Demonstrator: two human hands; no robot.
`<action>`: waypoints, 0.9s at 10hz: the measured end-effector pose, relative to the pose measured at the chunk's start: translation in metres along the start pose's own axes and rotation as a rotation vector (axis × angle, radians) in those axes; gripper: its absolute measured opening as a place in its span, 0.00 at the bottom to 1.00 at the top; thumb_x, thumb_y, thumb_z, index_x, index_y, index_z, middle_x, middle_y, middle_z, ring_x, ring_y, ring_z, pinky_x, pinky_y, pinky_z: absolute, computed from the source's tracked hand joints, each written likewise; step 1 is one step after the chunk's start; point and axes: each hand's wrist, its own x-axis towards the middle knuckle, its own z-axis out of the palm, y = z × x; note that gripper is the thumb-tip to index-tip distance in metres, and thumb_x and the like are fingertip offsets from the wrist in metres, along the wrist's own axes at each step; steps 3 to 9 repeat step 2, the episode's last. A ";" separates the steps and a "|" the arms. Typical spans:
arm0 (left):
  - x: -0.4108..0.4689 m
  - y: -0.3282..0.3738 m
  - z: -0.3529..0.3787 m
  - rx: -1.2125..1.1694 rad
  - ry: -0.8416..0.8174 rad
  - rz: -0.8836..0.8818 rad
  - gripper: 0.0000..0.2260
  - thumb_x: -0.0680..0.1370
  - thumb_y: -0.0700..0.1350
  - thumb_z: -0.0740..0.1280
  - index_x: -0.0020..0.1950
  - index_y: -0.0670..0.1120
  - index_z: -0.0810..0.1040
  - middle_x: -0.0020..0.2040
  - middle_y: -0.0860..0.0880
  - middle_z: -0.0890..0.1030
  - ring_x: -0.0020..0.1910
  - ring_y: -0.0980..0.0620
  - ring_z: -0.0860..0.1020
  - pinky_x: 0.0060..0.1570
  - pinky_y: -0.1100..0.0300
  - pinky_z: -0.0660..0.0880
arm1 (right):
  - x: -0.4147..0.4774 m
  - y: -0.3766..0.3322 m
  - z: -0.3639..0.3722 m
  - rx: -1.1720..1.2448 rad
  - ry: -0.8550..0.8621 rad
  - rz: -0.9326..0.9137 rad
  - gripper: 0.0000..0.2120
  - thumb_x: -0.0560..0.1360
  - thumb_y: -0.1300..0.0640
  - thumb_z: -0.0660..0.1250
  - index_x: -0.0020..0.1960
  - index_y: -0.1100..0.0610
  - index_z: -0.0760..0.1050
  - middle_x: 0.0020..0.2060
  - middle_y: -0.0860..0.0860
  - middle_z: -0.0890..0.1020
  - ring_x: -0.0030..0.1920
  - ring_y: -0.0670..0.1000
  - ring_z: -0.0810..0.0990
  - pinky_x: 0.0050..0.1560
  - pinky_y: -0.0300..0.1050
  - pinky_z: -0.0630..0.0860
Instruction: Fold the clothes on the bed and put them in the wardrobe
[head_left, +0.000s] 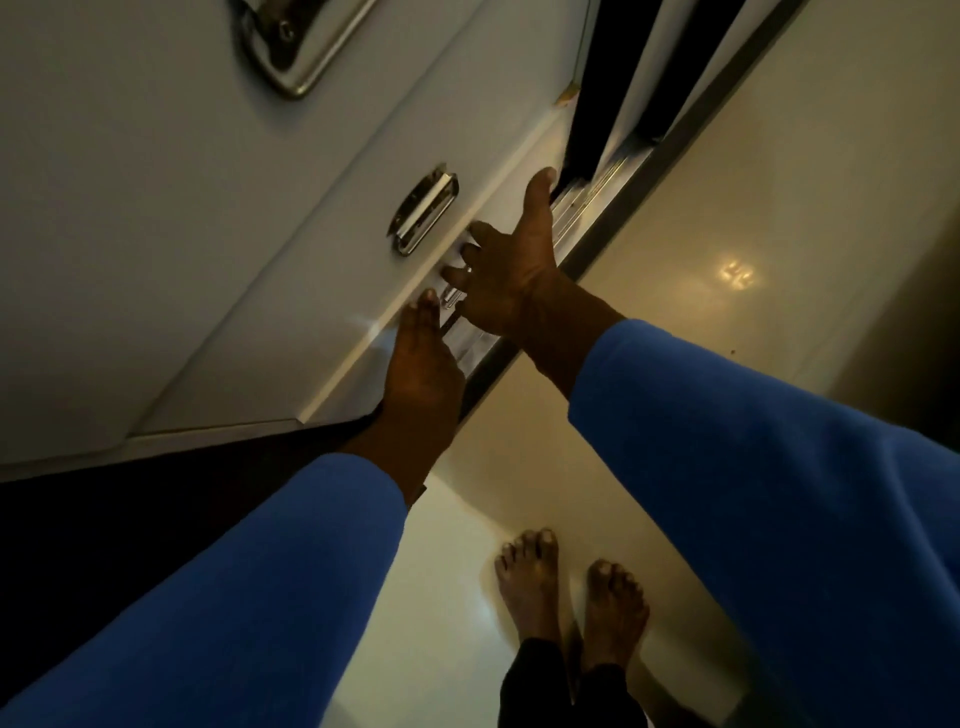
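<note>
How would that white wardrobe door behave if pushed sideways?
The wardrobe door looks like a rigid panel, so probably no flexing. It seems to sit in a metal track, so it likely slides rather than swings. Its glossy face may slip under the flat left hand.

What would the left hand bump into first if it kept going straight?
Most likely the white wardrobe door: the left hand points its straight fingers at it, just below the metal handle. Depth is unclear.

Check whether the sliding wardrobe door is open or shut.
Partly open: a dark gap shows at the edge of the wardrobe door, by the right hand.
</note>
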 end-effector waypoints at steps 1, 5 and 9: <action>-0.002 0.000 -0.032 0.150 0.032 -0.039 0.34 0.84 0.60 0.52 0.82 0.38 0.57 0.82 0.32 0.51 0.82 0.34 0.50 0.80 0.39 0.41 | 0.000 -0.006 0.013 -0.087 -0.069 -0.005 0.55 0.72 0.18 0.44 0.84 0.55 0.49 0.82 0.57 0.57 0.81 0.64 0.57 0.79 0.67 0.50; -0.013 -0.006 -0.049 -0.013 -0.003 0.015 0.39 0.81 0.66 0.58 0.84 0.44 0.54 0.83 0.34 0.43 0.82 0.33 0.42 0.79 0.36 0.42 | -0.010 -0.002 0.010 -0.187 -0.046 -0.013 0.51 0.73 0.19 0.42 0.84 0.52 0.47 0.83 0.56 0.54 0.81 0.65 0.55 0.78 0.69 0.51; -0.013 -0.006 -0.049 -0.013 -0.003 0.015 0.39 0.81 0.66 0.58 0.84 0.44 0.54 0.83 0.34 0.43 0.82 0.33 0.42 0.79 0.36 0.42 | -0.010 -0.002 0.010 -0.187 -0.046 -0.013 0.51 0.73 0.19 0.42 0.84 0.52 0.47 0.83 0.56 0.54 0.81 0.65 0.55 0.78 0.69 0.51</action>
